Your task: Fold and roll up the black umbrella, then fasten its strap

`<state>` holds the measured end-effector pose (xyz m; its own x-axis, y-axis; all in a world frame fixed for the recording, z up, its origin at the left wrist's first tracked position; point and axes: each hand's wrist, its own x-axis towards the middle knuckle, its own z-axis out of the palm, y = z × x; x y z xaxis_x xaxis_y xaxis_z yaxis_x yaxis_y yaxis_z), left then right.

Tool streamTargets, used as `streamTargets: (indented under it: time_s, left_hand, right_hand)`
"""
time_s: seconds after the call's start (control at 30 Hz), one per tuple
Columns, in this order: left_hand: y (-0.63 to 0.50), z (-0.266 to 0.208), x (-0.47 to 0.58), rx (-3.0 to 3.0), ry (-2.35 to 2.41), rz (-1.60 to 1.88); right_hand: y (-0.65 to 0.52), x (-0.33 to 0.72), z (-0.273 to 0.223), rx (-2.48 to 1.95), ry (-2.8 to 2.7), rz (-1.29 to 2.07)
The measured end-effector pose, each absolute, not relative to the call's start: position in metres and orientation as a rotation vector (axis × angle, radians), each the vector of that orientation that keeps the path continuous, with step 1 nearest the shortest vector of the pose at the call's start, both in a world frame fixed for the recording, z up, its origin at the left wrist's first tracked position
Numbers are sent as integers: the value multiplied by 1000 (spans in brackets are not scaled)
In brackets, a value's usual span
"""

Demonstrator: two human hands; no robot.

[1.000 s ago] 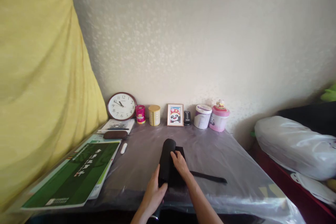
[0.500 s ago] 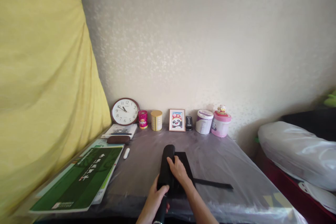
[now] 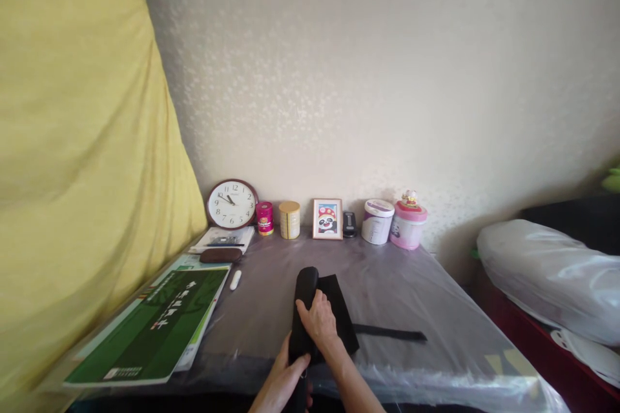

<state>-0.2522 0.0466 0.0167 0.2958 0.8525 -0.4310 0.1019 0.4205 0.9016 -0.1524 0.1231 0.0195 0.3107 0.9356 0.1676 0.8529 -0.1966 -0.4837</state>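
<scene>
A long black rod-like thing [image 3: 304, 284] with a rounded far end lies lengthwise near the table's front edge; I cannot make out its exact kind. My left hand [image 3: 290, 364] is closed around its near part, thumb on top. My right hand [image 3: 317, 319] presses on its right side, thumb over the top and fingers bent over the flat black flap [image 3: 341, 310] beside it. From under that flap a narrow black strap [image 3: 392, 333] stretches out to the right across the table. The near end is partly hidden by my left hand.
On the left lie a green book [image 3: 165, 329], a brown case [image 3: 220, 255] and a small white object [image 3: 236, 280]. Along the wall stand a clock [image 3: 232, 204], a framed panda picture [image 3: 327, 219], and several tins and tubs [image 3: 378, 222]. A plastic-covered bundle [image 3: 542, 277] sits at the right.
My right hand has shifted slightly left and nearer, its fingers more bent over the flap. The flap is turned at more of an angle. My left hand keeps its grip.
</scene>
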Motion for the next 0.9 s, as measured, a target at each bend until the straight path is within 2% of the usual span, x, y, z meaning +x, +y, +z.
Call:
streamTargets:
  time_s: [0.13, 0.23, 0.4, 0.57, 0.7, 0.8, 0.9]
  left_hand:
    - [48, 8, -261, 1150, 1181, 613]
    - [53, 5, -272, 1467, 1181, 678]
    - [48, 21, -273, 1833, 1620, 578]
    - [49, 22, -250, 1981, 1574, 559]
    - [53, 13, -243, 1923, 1587, 497]
    - [52, 16, -245, 1902, 1594, 463]
    - [50, 21, -246, 1909, 1603, 459]
  right_hand:
    - [120, -155, 20, -2086, -1547, 269]
    - [119, -156, 22, -2094, -1519, 305]
    - [118, -157, 28, -2105, -1512, 351]
    - [116, -160, 29, -2119, -1523, 351]
    - [114, -145, 28, -2040, -1616, 251]
    - [110, -114, 30, -1955, -1634, -5]
    - [104, -81, 31, -2077, -1524, -112]
